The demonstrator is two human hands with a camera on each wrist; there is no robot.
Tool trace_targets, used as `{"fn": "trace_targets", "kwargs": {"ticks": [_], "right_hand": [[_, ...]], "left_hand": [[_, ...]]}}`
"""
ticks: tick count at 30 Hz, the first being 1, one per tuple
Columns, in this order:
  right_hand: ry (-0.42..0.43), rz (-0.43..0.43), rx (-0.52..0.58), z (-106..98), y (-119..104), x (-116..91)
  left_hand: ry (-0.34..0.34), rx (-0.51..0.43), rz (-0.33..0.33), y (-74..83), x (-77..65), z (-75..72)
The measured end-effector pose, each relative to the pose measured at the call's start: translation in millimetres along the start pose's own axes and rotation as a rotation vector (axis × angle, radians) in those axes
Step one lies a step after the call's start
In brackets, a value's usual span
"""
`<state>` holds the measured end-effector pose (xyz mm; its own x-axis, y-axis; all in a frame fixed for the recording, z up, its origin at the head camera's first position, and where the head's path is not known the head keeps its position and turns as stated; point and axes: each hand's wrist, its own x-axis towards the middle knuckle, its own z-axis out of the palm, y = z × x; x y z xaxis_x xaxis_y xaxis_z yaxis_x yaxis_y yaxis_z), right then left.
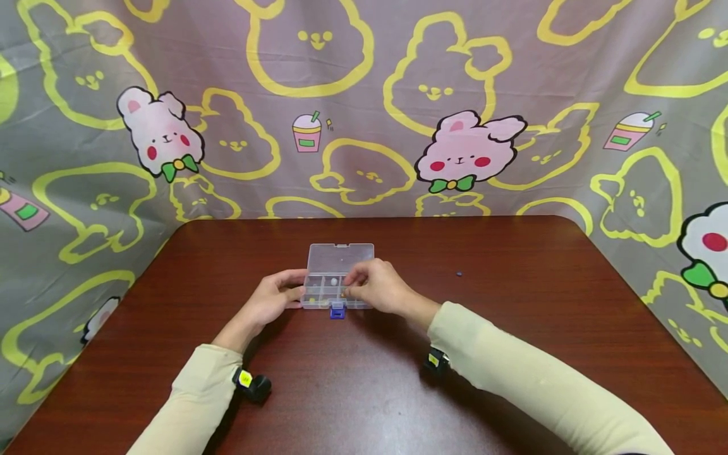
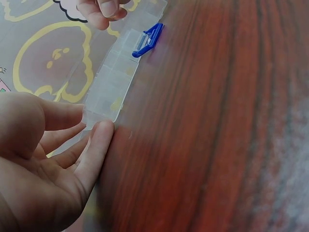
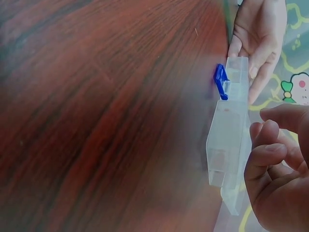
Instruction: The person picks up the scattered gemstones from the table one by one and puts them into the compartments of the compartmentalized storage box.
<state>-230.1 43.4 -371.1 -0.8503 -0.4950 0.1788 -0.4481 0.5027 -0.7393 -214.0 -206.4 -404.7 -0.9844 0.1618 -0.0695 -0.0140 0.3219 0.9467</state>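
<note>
A clear plastic compartment box [image 1: 322, 292] stands on the table with its lid [image 1: 341, 258] raised and its blue latch [image 1: 338, 313] at the front. At its left end my left hand [image 1: 267, 302] holds the box between thumb and fingers. Over the right compartments hovers my right hand [image 1: 382, 287]; its fingers are loosely curled, thumb and index apart. Nothing shows between them in the right wrist view, though the fingertips are partly hidden. An orange bead [image 1: 343, 295] appears near those fingertips. A white bead [image 1: 333, 282] and a yellow bead [image 1: 312, 300] lie in other compartments.
A small dark blue bead [image 1: 459, 273] lies on the brown wooden table [image 1: 512, 328], right of the box. Behind the table hangs a patterned cloth [image 1: 364, 126]. Each wrist carries a small black camera, such as the left one [image 1: 253, 385].
</note>
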Motion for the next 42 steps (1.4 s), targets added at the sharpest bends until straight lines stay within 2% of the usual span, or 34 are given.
{"fn": "trace_targets", "kwargs": {"ticks": [8,20,31,42], "right_hand": [[0.017,0.008,-0.018,-10.2,5.1,-5.3],[0.011,0.067,0.076,-25.0,17.5,-16.7],[0.031,0.137,0.083,-46.1,33.5,-33.5],[0.046,0.179,0.030,-63.9,53.3,-52.3]], "left_hand": [[-0.006,-0.007,0.001,0.6,-0.2,0.1],[-0.001,0.013,-0.008,1.3,-0.8,-0.2],[-0.004,0.014,-0.003,1.8,-0.3,0.5],[-0.001,0.015,0.004,3.1,-1.6,1.5]]}}
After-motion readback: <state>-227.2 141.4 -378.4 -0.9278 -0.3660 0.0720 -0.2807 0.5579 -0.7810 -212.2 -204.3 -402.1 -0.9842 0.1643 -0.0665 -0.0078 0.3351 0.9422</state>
